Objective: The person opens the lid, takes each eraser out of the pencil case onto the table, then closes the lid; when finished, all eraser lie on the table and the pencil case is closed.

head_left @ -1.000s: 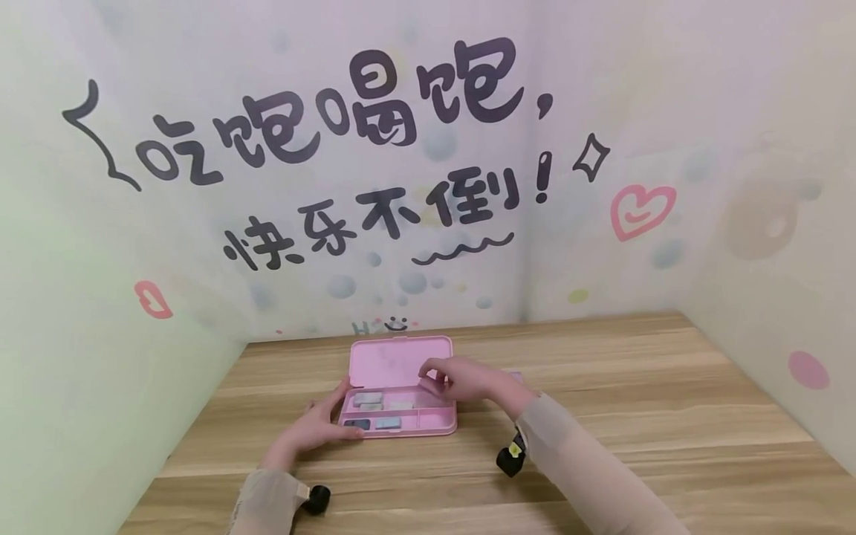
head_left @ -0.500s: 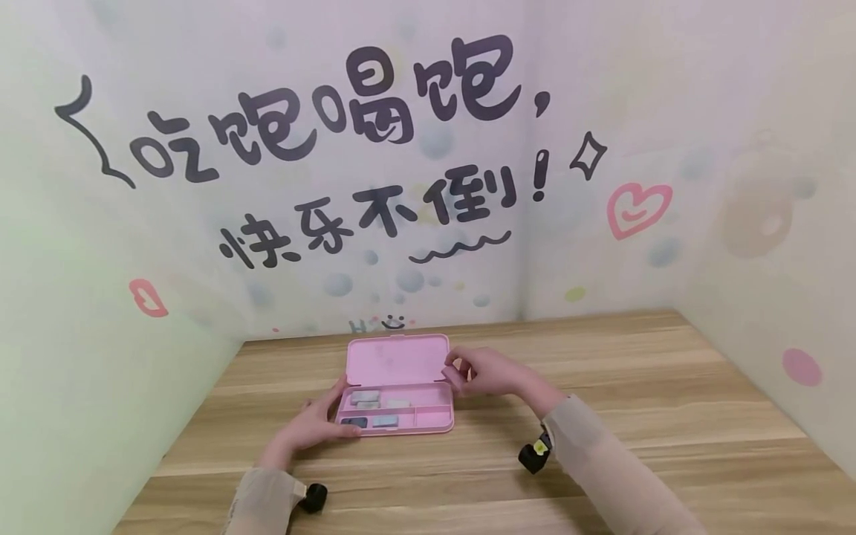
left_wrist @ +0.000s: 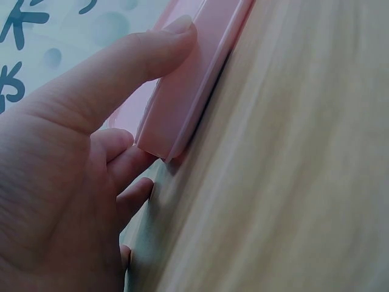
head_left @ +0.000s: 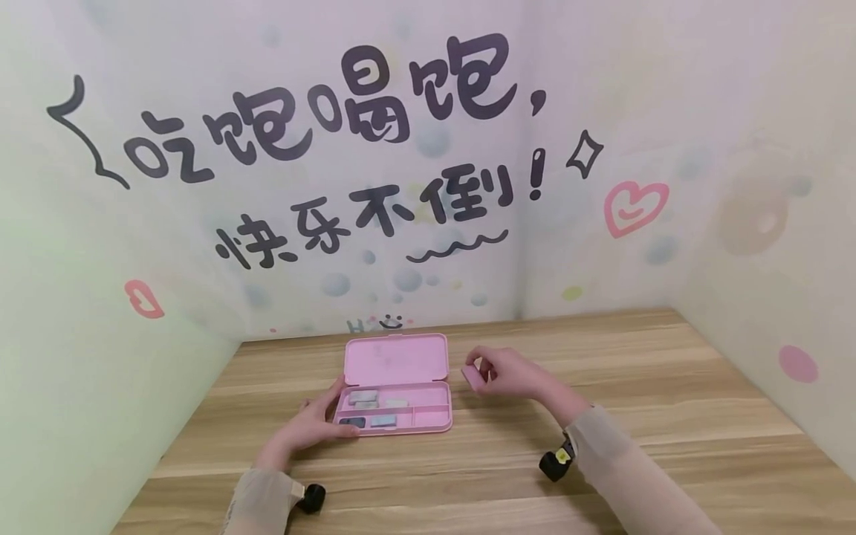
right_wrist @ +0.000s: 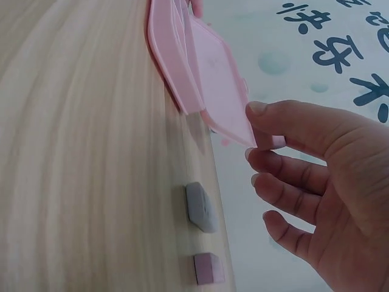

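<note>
A pink pencil case (head_left: 431, 396) lies on the table with its lid (head_left: 414, 358) raised at the back. My left hand (head_left: 307, 425) holds the case's left end, thumb on the front wall and fingers around the side. To the right of the case, my right hand (head_left: 513, 374) pinches a small pink block (head_left: 473, 377), like an eraser, between thumb and fingers. Inside the case, grey-white blocks (head_left: 363, 397) and a flat white piece (head_left: 397, 403) lie in the rear compartment. A dark block (head_left: 352, 422) and a pale blue block (head_left: 383, 420) lie in the front one.
Beyond the case, in the right wrist view, a grey block (right_wrist: 200, 207) and a pinkish-purple block (right_wrist: 209, 268) stand on the wooden table (right_wrist: 91, 182). The right hand hides them in the head view. A printed curtain wall (head_left: 321, 297) rises along the table's back edge.
My right hand has moved right with the pink block, from over the case to beside it. The left hand keeps its hold on the case.
</note>
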Demonstrator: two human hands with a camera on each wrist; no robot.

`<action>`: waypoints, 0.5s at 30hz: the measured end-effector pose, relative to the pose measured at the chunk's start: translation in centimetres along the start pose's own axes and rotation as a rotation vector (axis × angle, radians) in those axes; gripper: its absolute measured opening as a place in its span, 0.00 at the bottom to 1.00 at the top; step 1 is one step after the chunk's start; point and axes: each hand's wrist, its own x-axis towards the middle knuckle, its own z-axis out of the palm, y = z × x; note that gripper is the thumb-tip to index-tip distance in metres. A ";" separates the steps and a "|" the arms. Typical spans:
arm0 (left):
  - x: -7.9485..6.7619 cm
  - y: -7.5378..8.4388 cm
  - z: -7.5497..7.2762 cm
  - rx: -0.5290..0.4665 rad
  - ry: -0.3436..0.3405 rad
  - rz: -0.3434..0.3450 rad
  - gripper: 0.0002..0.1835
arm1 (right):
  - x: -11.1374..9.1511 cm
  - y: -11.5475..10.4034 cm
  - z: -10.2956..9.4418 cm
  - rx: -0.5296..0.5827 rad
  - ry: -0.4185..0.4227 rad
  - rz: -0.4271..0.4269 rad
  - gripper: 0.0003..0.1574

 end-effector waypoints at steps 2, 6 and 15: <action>0.0 0.0 0.0 0.000 0.001 0.001 0.61 | -0.3 0.2 -0.1 -0.001 0.003 0.017 0.20; 0.0 0.0 0.0 0.000 0.003 0.004 0.60 | -0.7 0.7 -0.5 -0.004 0.011 0.027 0.20; 0.0 -0.1 0.0 -0.007 -0.003 0.008 0.60 | -1.6 1.9 -1.3 0.026 0.018 0.067 0.23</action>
